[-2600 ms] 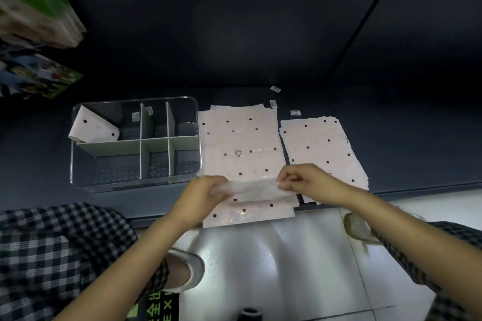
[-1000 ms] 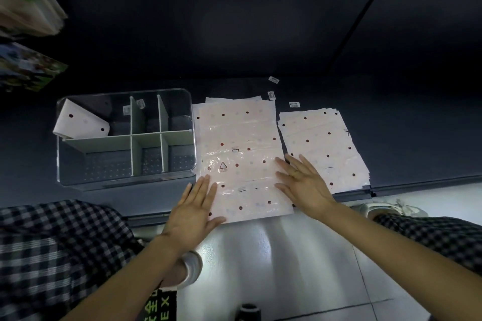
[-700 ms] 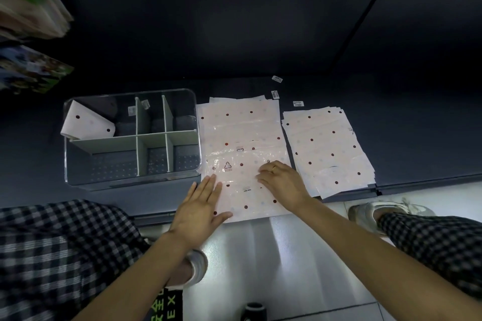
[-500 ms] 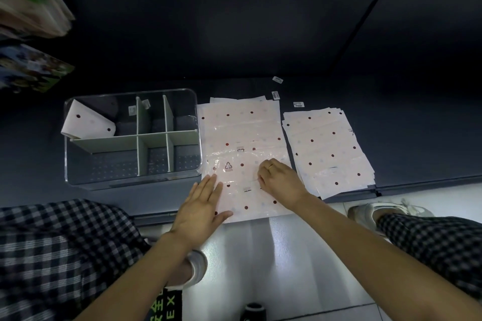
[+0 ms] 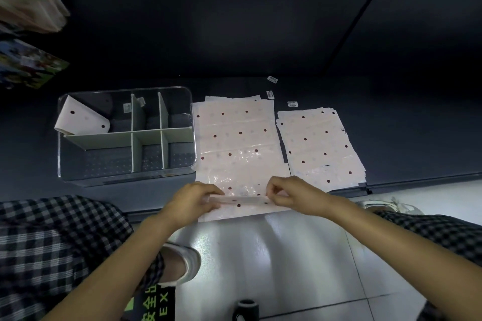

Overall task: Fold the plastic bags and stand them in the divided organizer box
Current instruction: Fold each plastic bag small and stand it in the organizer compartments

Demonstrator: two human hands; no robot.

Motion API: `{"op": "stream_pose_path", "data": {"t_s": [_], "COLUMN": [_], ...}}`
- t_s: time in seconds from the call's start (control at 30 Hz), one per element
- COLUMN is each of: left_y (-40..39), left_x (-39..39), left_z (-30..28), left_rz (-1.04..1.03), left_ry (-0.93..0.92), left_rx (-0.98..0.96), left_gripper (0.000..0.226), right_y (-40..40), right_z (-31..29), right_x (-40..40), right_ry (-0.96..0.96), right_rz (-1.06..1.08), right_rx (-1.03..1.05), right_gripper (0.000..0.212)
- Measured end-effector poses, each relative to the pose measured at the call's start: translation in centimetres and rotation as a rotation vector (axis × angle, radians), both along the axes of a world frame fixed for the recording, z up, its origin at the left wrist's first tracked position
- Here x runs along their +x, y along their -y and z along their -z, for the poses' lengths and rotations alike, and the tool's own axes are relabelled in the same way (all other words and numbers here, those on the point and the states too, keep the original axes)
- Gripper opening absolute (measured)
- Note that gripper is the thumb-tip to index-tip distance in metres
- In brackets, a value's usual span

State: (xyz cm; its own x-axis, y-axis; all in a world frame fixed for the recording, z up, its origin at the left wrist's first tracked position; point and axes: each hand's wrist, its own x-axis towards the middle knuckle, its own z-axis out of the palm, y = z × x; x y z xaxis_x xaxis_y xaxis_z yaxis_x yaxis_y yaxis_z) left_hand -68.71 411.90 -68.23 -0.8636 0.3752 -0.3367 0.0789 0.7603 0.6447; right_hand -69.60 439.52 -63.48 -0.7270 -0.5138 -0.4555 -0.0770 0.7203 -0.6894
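Observation:
A pink dotted plastic bag (image 5: 238,143) lies flat on the dark platform, over another sheet below it. Its near edge is lifted into a narrow fold (image 5: 243,200). My left hand (image 5: 194,200) pinches the fold's left end and my right hand (image 5: 292,194) pinches its right end. A clear organizer box (image 5: 125,174) with pale green dividers stands to the left. One folded dotted bag (image 5: 80,120) leans in its far-left compartment. A stack of flat dotted bags (image 5: 319,147) lies to the right.
Small white labels (image 5: 270,94) lie beyond the bags. Packaged goods (image 5: 26,8) hang at the upper left. The platform's front edge runs just under my hands, with glossy white floor (image 5: 273,255) and my shoes below. A dark round object (image 5: 245,307) sits at the bottom.
Earlier both hands lay flat, smoothing the bag. Now they have drawn back to its near edge and pinch it, lifting a narrow fold.

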Motion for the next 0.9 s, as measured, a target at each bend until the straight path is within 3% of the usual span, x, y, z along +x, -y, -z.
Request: {"op": "stream_pose_path", "data": {"t_s": [0.17,0.33,0.47,0.63,0.73,0.83,0.9], "left_y": [-0.8,-1.2,-1.8,-2.7,-3.9,-5.2,-5.7], "left_x": [0.7,0.7,0.6,0.7,2.1,3.7,3.9], "left_z": [-0.3,-0.2,-0.1,-0.5,-0.7,-0.2,0.8], "left_rz": [-0.313,-0.419,-0.471,-0.492,-0.483,-0.189,0.043], "left_ry": [0.094,0.106,0.098,0.069,-0.1,-0.347,-0.356], "left_rx": [0.162,0.179,0.153,0.066,-0.026,-0.195,-0.28], "left_gripper": [0.011,0.016,0.025,0.048,0.063,0.067,0.068], "right_y": [0.9,3.0,4.6,5.2,5.0,4.9,4.7], "right_z": [0.0,0.2,2.1,6.0,7.2,8.2,8.5], "right_x": [-3.3,-4.5,-1.6,1.0,0.7,0.6,0.6], "right_ry": [-0.117,-0.692,-0.933,-0.772,-0.632,-0.573,-0.568], "right_rz": [0.068,0.196,0.146,-0.07,-0.113,-0.139,-0.157], "right_rx": [0.097,0.232,0.193,0.407,0.511,0.563,0.583], "right_gripper": [0.008,0.013,0.016,0.053,0.063,0.069,0.069]}}
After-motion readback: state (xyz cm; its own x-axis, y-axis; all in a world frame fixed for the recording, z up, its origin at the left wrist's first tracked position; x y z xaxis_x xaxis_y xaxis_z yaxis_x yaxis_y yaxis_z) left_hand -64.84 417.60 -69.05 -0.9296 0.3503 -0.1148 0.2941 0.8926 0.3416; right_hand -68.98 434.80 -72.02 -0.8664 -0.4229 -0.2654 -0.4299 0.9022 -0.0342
